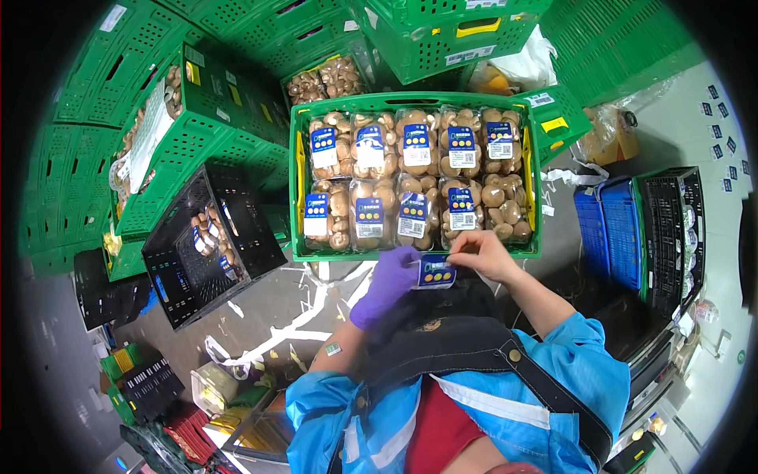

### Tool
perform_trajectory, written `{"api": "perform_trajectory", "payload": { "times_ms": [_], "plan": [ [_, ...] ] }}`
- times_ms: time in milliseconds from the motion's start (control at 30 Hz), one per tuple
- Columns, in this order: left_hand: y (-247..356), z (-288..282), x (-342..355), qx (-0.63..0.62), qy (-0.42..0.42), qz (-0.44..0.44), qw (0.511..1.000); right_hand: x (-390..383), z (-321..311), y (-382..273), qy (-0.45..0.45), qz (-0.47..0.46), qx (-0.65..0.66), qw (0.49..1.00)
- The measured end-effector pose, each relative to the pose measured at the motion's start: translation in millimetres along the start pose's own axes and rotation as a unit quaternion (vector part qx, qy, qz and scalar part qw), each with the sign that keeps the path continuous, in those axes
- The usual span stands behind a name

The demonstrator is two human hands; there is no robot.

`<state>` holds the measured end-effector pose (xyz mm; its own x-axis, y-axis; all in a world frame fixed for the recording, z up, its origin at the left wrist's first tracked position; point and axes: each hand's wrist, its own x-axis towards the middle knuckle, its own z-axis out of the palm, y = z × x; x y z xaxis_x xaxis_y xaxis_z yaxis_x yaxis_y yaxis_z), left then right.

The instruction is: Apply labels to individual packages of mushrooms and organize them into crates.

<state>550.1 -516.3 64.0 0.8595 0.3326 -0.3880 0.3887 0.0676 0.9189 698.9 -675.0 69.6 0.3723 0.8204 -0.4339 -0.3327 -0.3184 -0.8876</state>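
Note:
A blue and white label [437,272] is held flat between my two hands at the near edge of a green crate [355,256]. My left hand [392,278], in a purple glove, grips its left side. My bare right hand [483,256] pinches its upper right corner between thumb and fingertips. In the crate, several clear-wrapped packs of brown mushrooms [369,150] lie in two rows. Most carry a blue and white label on top; the near right pack [506,209] shows none.
To the left, a tilted black crate [170,272] holds a few mushroom packs. Stacked green crates [229,110] rise at the left and back, some holding mushrooms. Blue crates [620,229] and a black crate [671,229] stand at the right. White strips [296,324] litter the floor.

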Motion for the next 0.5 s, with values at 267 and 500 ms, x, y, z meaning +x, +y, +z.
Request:
{"api": "perform_trajectory", "payload": {
  "times_ms": [267, 500],
  "plan": [
    [-26.6, -34.2, -11.9, 0.132, 0.076, -0.055, 0.987, 23.1, -158.3, 0.9, 0.146, -0.008, 0.039, 0.988],
    [-56.3, -36.5, -12.9, 0.109, 0.108, -0.001, 0.988, 55.6, -178.0, 74.2, 0.134, 0.027, -0.257, 0.957]
  ]
}}
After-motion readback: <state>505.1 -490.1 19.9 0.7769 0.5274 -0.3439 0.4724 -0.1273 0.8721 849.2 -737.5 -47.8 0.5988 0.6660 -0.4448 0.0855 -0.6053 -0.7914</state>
